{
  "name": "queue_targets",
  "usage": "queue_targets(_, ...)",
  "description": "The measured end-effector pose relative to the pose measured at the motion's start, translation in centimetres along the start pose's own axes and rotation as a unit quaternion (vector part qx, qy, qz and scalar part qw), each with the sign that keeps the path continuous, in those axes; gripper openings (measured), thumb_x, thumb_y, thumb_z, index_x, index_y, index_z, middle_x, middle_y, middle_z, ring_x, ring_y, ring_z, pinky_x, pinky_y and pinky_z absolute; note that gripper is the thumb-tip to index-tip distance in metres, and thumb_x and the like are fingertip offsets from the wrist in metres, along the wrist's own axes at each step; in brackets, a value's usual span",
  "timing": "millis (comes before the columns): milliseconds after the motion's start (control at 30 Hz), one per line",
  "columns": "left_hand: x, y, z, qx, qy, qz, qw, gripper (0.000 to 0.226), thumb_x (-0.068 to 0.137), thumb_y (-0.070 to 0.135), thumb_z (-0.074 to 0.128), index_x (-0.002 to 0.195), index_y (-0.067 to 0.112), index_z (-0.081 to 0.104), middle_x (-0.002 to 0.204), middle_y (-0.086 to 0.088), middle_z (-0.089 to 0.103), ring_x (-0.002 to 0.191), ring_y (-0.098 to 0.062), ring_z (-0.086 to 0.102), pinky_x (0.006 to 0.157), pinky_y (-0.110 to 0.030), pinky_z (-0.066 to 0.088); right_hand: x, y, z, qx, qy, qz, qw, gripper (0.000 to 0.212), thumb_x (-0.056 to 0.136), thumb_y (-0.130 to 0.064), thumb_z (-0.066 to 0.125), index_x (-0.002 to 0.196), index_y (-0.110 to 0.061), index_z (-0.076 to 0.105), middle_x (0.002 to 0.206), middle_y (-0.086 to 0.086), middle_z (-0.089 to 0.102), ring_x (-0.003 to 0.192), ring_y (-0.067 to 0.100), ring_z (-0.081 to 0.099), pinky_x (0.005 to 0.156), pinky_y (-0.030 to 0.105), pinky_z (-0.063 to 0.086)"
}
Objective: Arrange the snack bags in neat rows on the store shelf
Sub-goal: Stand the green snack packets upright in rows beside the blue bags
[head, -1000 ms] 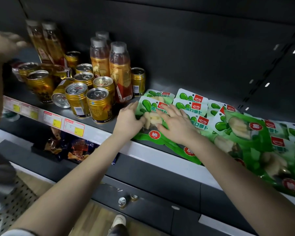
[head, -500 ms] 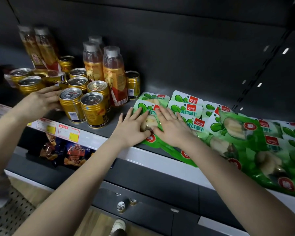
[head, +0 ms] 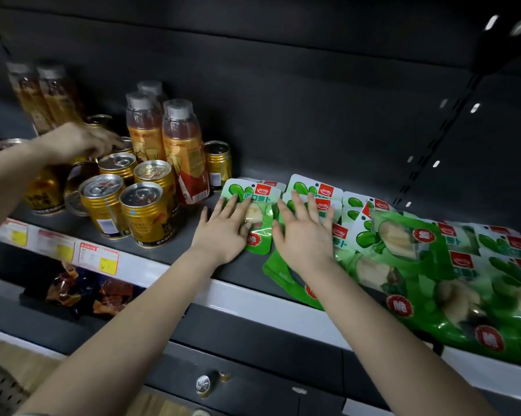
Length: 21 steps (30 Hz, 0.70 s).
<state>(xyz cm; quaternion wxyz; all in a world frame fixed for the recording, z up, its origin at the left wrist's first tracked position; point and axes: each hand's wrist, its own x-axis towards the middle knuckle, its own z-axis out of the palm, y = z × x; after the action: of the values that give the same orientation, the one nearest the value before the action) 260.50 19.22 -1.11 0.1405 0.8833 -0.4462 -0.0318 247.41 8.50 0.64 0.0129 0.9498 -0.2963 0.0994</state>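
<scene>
1. Both hands lie flat with fingers straight and spread, and neither grips anything. The left hand [head: 223, 235] presses on the leftmost snack bag [head: 260, 223]. The right hand [head: 306, 238] presses on the second column of bags [head: 313, 187], just beside it. The hands are near each other but apart.
2. Location: the green snack bags lie on the shelf [head: 193, 235], to the right of the gold cans [head: 145, 211], and extend to the right edge of the view.
3. Done so far: the leftmost snack bag lies roughly square to the shelf, printed top toward the rear wall. The second column of bags shows stepped, overlapping tops in approximate alignment.
4. Not yet done:
   - The skewed bag [head: 283, 277] below the right hand overhangs the white front lip [head: 238, 295].
   - The right-hand pile [head: 433, 265] lies overlapped at mixed angles, with several bags past the lip and no distinct rows.
5. Assessment: the task appears to be at an early stage. About two columns at the left are taking shape, and most of the stock at the right remains to be squared and pushed back.
6. Surroundings: another person's hand [head: 76, 142] reaches among the cans. Capped drink bottles [head: 184, 151] stand behind them. Price labels [head: 98, 259] line the lip, and dark packets [head: 82, 292] lie on the shelf below.
</scene>
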Motion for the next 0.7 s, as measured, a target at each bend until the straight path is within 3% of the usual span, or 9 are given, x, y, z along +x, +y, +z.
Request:
queue_targets(133, 0.1, 0.0, 0.1, -0.001, 0.029, 0.055, 0.998, 0.052, 0.100, 0.043, 0.025, 0.148, 0.038, 0.007, 0.159, 0.007, 0.003, 0.146, -0.016, -0.001, 0.116, -0.043, -0.003, 0.4, 1.7, 0.2, 0.007, -0.062, 0.063, 0.996, 0.057, 0.098, -0.053, 0.016, 0.151, -0.032, 0.012, 0.160, 0.001, 0.002, 0.146, 0.030, 0.001, 0.114, 0.058, -0.001)
queue_targets(367, 0.2, 0.2, 0.8, 0.012, 0.004, 0.062, 0.998, 0.056, 0.098, 0.048, 0.026, 0.148, 0.039, 0.003, 0.158, 0.009, -0.003, 0.146, -0.015, -0.002, 0.117, -0.038, 0.001, 1.0, 1.9, 0.6, -0.003, -0.128, 0.034, 0.991, 0.058, 0.097, -0.055, 0.009, 0.151, -0.034, 0.006, 0.160, 0.000, -0.003, 0.146, 0.030, -0.002, 0.115, 0.056, 0.000)
queue_targets(567, 0.1, 0.3, 0.7, 0.021, -0.008, 0.066, 0.998, 0.057, 0.098, 0.047, 0.025, 0.148, 0.037, -0.001, 0.158, 0.007, -0.007, 0.146, -0.017, -0.005, 0.118, -0.040, 0.000, 0.9, 2.4, 0.1, -0.005, -0.122, -0.090, 0.988, 0.063, 0.100, -0.052, 0.013, 0.153, -0.019, 0.005, 0.160, 0.002, -0.001, 0.147, 0.020, -0.002, 0.118, 0.042, -0.004)
queue_targets(700, 0.1, 0.4, 0.1, 0.027, -0.010, 0.073, 0.997, 0.058, 0.098, 0.047, 0.026, 0.149, 0.036, 0.000, 0.159, 0.006, -0.004, 0.146, -0.017, -0.004, 0.117, -0.042, 0.000, 0.5, 2.4, -0.8, 0.061, -0.067, -0.075, 0.993, 0.061, 0.101, -0.046, 0.018, 0.152, -0.013, 0.011, 0.159, 0.002, 0.012, 0.146, 0.013, 0.008, 0.118, 0.043, -0.007)
